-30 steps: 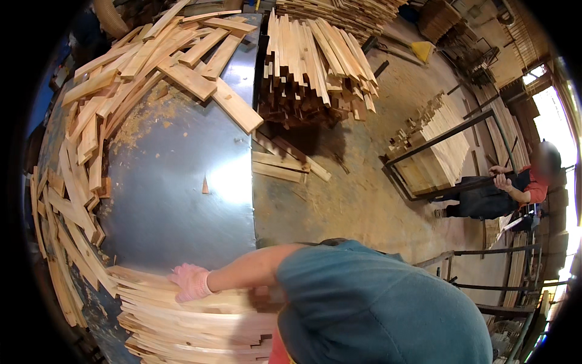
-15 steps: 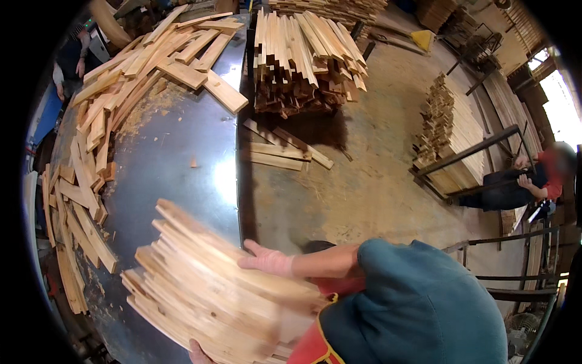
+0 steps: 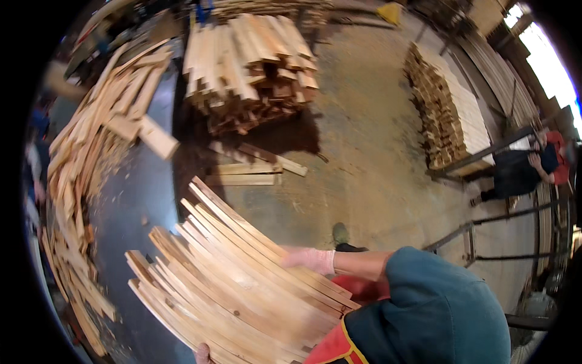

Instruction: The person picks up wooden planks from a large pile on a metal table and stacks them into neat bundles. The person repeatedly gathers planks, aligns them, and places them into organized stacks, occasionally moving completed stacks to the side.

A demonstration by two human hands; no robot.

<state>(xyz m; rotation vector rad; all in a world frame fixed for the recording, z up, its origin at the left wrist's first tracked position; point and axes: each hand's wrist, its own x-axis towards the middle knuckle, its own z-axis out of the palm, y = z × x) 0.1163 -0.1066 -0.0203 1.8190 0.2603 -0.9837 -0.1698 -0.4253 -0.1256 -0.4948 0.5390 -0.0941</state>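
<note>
A wide bundle of light wooden slats (image 3: 236, 285) lies across my front, its far ends fanned unevenly. Along the bundle's right side presses my right hand (image 3: 306, 259), covered by a pale pink glove, its fingers partly hidden by the wood. My left hand (image 3: 203, 353) grips the opposite side at the lower edge of the view; only some fingertips show. The near ends of the slats rest close against my red apron (image 3: 333, 346). Beneath and beyond the bundle is the metal table (image 3: 136, 206).
Loose boards (image 3: 76, 182) heap along the table's left side, with sawdust around them. A large stack of boards (image 3: 248, 60) stands beyond the table's right edge, and a few pieces (image 3: 242, 176) lie on the floor. At right, a person (image 3: 539, 161) stands by another wood stack (image 3: 451, 112).
My view has swung right, and the bundle with both hands has shifted rightward, toward the table's edge. More of the floor and my shoe show.
</note>
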